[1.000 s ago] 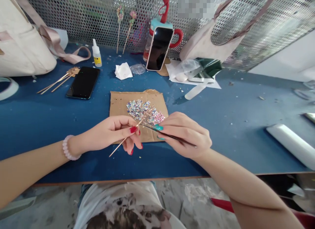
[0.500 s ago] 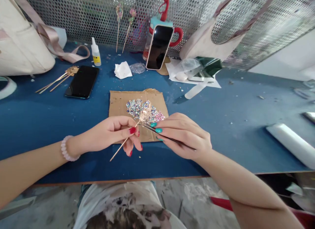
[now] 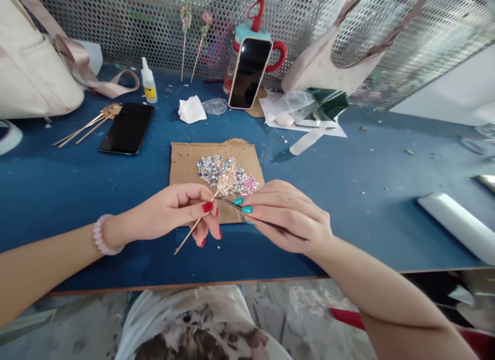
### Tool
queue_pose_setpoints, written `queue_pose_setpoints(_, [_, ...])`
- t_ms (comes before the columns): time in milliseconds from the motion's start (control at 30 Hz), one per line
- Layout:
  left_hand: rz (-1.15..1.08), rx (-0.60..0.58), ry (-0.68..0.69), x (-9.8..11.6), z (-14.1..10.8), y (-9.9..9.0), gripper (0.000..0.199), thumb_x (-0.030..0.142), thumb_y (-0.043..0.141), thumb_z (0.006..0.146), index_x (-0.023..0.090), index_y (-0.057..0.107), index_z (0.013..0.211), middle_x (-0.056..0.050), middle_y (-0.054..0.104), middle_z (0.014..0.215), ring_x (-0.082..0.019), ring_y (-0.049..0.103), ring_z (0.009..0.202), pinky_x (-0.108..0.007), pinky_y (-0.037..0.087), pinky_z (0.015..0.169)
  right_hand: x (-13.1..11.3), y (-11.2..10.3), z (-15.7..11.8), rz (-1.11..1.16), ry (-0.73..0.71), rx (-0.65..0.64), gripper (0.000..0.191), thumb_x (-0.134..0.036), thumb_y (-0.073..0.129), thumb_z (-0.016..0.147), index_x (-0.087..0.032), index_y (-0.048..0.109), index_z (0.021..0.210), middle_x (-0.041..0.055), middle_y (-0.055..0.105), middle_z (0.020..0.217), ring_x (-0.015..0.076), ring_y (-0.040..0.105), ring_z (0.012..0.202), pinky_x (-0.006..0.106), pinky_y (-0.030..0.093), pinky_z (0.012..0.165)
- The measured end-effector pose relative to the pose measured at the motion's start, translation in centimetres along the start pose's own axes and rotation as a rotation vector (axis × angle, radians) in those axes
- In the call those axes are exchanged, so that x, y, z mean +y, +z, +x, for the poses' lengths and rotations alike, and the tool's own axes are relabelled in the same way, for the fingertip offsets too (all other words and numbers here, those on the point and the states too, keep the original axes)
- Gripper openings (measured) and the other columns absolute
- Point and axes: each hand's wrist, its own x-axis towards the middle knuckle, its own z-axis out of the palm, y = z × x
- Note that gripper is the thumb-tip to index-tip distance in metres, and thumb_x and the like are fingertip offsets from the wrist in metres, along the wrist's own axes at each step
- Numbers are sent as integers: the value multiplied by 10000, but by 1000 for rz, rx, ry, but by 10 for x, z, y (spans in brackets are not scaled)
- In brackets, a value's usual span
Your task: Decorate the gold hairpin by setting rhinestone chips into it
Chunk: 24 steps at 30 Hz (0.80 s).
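1. The left hand (image 3: 189, 210) pinched a gold hairpin (image 3: 226, 182) over cardboard (image 3: 185, 164).
2. The right hand (image 3: 294, 215) pinched tweezers (image 3: 231, 203) beside it.
3. Surface (image 3: 379, 195) stretched rightward from both hands, its front edge nearer the body.

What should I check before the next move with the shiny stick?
1. Left hand holds the gold stick: ok.
2. Right hand holds the tweezers: ok.
3. A gem is between the tweezers' tips: cannot tell, too small to see.
4. Sparkly gems lie on the cardboard: ok.
5. The stick's fancy end shows clear of the gems: not ok, it overlaps them in this view.
6. Small bottle stands upright: ok.
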Motion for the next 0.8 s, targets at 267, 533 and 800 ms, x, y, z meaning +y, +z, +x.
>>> queue_pose_setpoints(267, [32,31,-10,2,1,1,259,383,632,864,152,529,807,-23,721,742,-81,628,518,-185,506,542,2,0,-1,-64,-1,57,133,-58,639,788,-134,609,892,98,724,804,171,690,691,320,581,601])
queue_pose_setpoints(533, [22,20,-15,2,1,0,256,385,625,867,152,533,814,-19,725,746,-76,626,519,-183,507,546,2,0,0,-64,-11,48,86,-68,636,800,-110,606,869,120,723,781,177,686,671,329,574,596])
queue_pose_setpoints(800, [45,5,5,1,2,0,226,359,596,890,150,535,827,-17,725,758,-63,605,485,-164,473,488,1,0,-1,-76,1,47,88,-81,625,814,-132,602,882,105,726,786,168,688,673,326,577,592])
